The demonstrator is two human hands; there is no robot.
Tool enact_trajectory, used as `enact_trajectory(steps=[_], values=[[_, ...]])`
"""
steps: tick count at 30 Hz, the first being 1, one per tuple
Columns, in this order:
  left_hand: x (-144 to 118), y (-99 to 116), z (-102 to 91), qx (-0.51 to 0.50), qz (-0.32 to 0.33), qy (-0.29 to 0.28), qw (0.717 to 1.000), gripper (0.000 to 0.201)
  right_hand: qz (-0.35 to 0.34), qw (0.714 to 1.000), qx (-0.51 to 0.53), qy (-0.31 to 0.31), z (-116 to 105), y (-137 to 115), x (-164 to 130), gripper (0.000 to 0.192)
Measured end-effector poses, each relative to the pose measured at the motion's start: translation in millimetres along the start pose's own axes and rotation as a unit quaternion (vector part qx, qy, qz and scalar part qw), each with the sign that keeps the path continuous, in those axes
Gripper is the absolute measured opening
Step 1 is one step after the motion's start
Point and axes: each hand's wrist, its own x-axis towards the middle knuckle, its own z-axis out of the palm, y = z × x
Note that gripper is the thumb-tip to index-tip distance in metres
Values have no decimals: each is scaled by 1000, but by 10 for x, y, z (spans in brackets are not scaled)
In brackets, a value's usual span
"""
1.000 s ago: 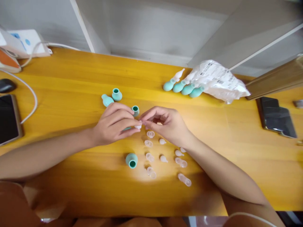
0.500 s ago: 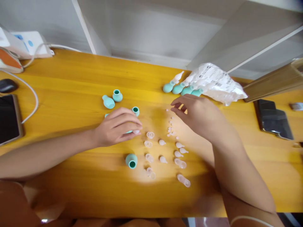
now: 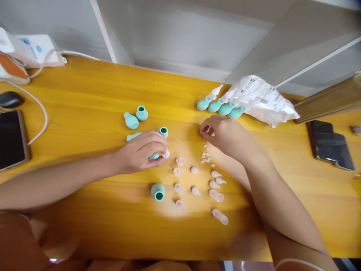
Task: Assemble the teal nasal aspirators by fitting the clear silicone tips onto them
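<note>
Parting from the left hand [image 3: 139, 154], right hand [image 3: 225, 136] reached to frame centre, fingertips pinched over tiny white beads [image 3: 205, 158] | left fingers clamped on teal bulb [image 3: 153, 155] with clear tip [image 3: 166, 154], centre-left | fitting work was mid-way, I judged.

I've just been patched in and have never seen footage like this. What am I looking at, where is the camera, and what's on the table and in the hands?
There is no machine: these are a person's two bare hands, filmed from a camera on their head looking down at a yellow wooden table. The left hand holds a teal rubber bulb with a clear tip at its end. The right hand pinches at something too small to make out beside a scatter of tiny white beads. Loose bulbs, clear caps, four assembled pieces by a plastic bag, and phones lie around.
</note>
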Motion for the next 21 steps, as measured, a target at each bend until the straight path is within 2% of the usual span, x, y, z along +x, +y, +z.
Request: enact_trajectory(steps=[3,6,11,17,21], values=[[-17,2,9,5,2,-9,1000,26,-14,996,78,30,-101,-178,-39,11],[-20,0,21,20,2,-2,1000,29,-38,979,193,45,-173,-463,-120,8],[7,-16,35,1,-12,12,1000,27,-109,941,315,55,-81,-865,-246,10],[-8,-11,62,5,22,13,1000,22,-184,918,341,82,157,-921,-241,4],[-22,-9,79,8,29,10,999,22,-212,913,335,97,212,-896,-223,6]])
